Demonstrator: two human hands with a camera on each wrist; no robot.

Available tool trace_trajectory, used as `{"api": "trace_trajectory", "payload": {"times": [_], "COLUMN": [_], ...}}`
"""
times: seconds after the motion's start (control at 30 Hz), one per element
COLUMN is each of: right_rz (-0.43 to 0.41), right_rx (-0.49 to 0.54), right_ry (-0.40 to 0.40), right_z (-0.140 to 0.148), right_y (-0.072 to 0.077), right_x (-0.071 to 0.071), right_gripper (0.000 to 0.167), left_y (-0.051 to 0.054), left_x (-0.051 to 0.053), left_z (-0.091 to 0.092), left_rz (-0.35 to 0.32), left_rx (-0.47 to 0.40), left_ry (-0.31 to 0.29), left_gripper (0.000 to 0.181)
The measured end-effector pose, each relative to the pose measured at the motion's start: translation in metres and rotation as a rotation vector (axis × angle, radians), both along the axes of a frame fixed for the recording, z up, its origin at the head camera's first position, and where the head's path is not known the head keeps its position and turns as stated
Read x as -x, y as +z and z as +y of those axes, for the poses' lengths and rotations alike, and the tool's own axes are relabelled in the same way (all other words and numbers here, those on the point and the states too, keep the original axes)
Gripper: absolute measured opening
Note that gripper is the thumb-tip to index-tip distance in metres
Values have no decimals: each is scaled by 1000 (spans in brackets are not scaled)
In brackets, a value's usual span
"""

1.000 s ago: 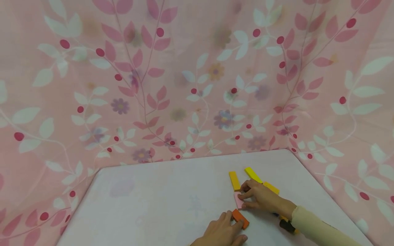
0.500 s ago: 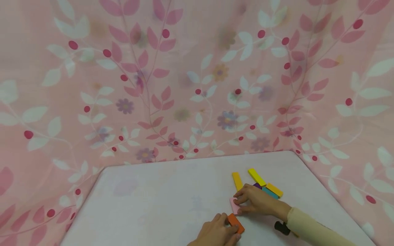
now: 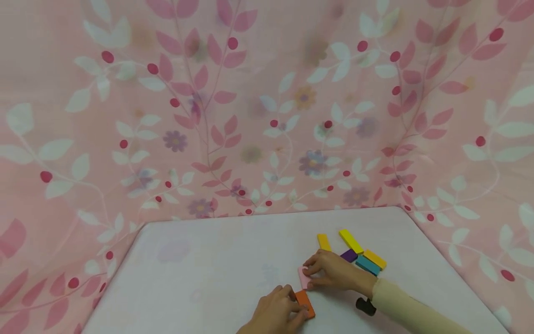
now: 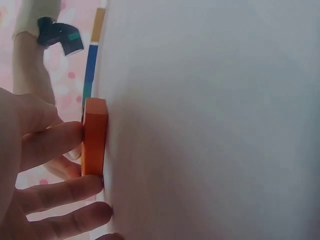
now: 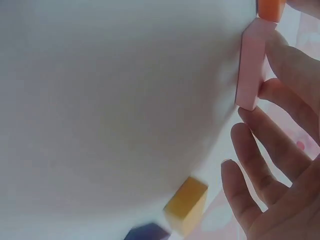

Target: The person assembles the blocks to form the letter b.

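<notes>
My left hand [image 3: 275, 310] holds an orange block [image 3: 306, 305] flat on the white table, with thumb and fingers at its ends. Just beyond it, my right hand [image 3: 333, 272] grips a pink block [image 3: 304, 279] with thumb and fingertips. The two blocks meet end to end in a slightly bent line. In the right wrist view, the pink block [image 5: 251, 65] stands against the orange block [image 5: 271, 9], and the other fingers spread loosely. The left wrist view shows fingertips at the side and end of the orange block [image 4: 95, 142].
Beyond the right hand lie a golden block [image 3: 323, 241], a bright yellow block [image 3: 351, 241], a purple block [image 3: 348, 255], a teal block [image 3: 368, 266] and an orange-yellow block [image 3: 374, 259]. A black device [image 3: 365, 306] sits at the right wrist. A pink floral curtain [image 3: 258, 116] surrounds the white table [image 3: 200, 278].
The right hand has drawn the pink block away from the golden block, leftward and nearer. The left hand has shifted the orange block left and turned it slightly; the two blocks now touch.
</notes>
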State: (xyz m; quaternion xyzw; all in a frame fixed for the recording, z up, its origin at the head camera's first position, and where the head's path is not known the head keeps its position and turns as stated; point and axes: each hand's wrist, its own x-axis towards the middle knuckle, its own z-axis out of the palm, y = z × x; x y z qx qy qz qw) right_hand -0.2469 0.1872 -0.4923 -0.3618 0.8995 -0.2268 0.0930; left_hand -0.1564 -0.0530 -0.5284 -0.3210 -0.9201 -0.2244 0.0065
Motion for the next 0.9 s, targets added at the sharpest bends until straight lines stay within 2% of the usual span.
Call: {"api": "trace_trajectory", "payload": {"times": [0.23,0.47,0.77,0.9], "right_rz": [7,39,83,86], "right_rx": [44,46,71,64], "right_ry": [23,58,102,94], "right_z": [-22,-45,-69,-79], "right_y": [-8,-15,-15,-17], "right_x": [6,10,11,12], "right_gripper": [40,40,38,37], "left_y": [2,-1,-6,-5], "left_x": [-1,0,2,3], "left_z": [-17,-35,-56,-64], "left_rz": [4,-30,9,8], "left_rx": [-45,-69,-120,-120], "left_ry": [54,137,167,175], "left_gripper": [24,14,15,17]}}
